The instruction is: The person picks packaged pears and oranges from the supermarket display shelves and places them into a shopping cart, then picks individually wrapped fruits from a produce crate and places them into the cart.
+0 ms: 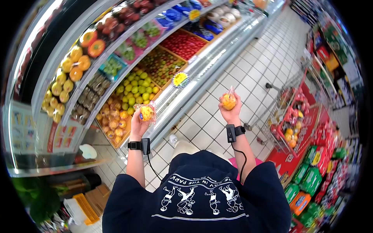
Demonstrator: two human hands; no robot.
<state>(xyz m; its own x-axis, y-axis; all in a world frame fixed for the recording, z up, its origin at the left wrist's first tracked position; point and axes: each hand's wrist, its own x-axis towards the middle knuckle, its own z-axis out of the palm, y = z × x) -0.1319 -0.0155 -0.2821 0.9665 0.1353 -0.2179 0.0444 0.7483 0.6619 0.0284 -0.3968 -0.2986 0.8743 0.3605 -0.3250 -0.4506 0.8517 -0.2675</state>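
My left hand (139,125) is closed round a plastic-wrapped orange (146,113) with a small dark label, in front of the slanted fruit display. A second plastic-wrapped orange (229,101) sits in my right hand (232,111), its fingers curled about it and the clear wrapper's twisted end pointing up. This hand is held over the tiled aisle, away from the shelf. Similar wrapped oranges (113,123) fill a wooden bin just left of my left hand. Yellow-green fruit (134,91) lies in the neighbouring bin.
The display's metal front ledge (171,101) runs diagonally past my left hand. A shopping cart (285,116) with bagged fruit stands at the right, beside a red stand (307,130) and stacked green and red packs (311,178). Cardboard boxes (97,198) lie at lower left.
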